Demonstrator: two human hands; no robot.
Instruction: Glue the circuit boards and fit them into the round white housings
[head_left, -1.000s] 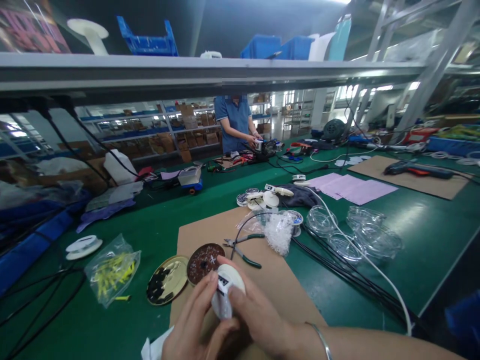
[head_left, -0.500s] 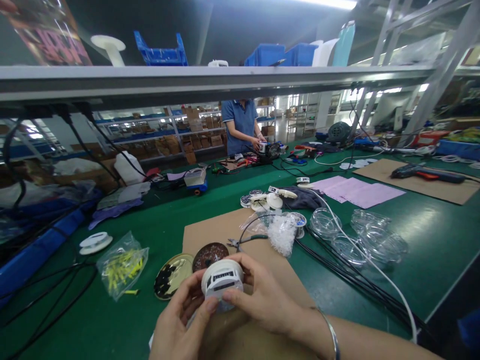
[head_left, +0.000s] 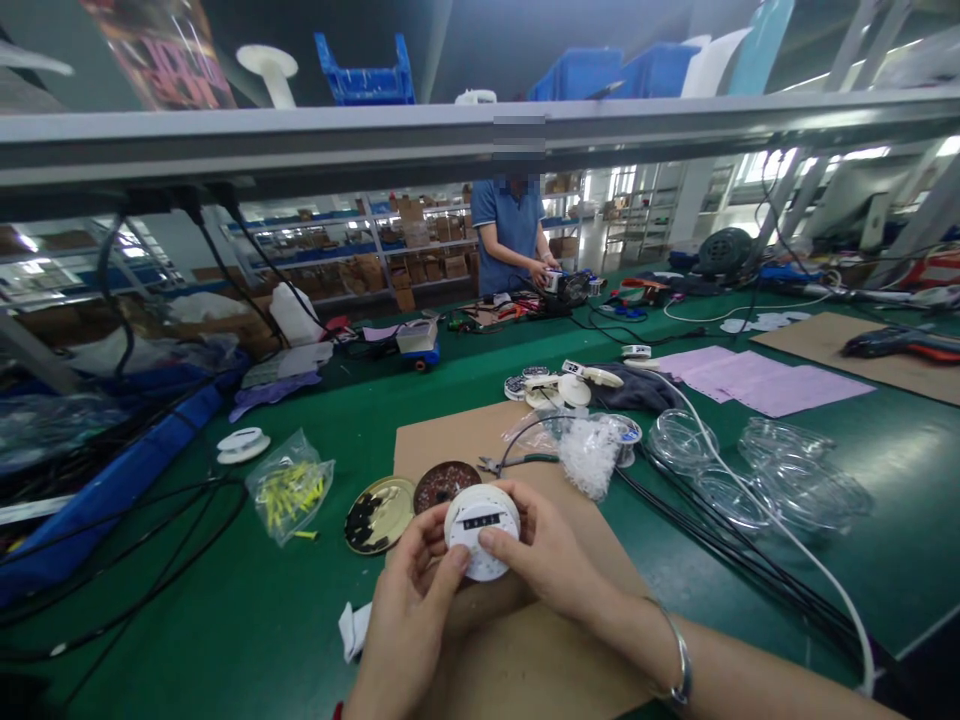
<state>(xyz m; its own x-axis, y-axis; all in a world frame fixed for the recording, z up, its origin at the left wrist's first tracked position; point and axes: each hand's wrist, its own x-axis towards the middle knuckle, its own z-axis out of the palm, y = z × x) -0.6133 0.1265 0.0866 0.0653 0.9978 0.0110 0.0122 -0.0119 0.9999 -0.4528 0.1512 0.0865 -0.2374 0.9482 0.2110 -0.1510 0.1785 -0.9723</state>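
Observation:
Between both hands sits a round white meter counter (head_left: 481, 550) with a dark strip of digit wheels, its face tilted up toward me. My left hand (head_left: 420, 590) grips its left side, thumb on the front face. My right hand (head_left: 551, 555) holds the right side, its thumb pressing the face too. Just beyond lie a gold tin lid (head_left: 386, 510) with black smears and a round tin (head_left: 448, 482) of reddish-brown granules. Pliers (head_left: 525, 460) rest on the cardboard sheet (head_left: 540, 650) under my hands.
Left are a bag of yellow-green plugs (head_left: 289, 490), a white spool (head_left: 244, 445) and a blue crate (head_left: 180, 450). Right are a bag of white pieces (head_left: 591, 455), clear covers (head_left: 810, 490) and black cables (head_left: 735, 560). A co-worker (head_left: 510, 235) stands across the bench, below a metal shelf (head_left: 337, 135).
The counter has turned so its flat face and digit strip show more squarely. Both hands keep hold of it. The whole view has shifted, with the bench items appearing farther right.

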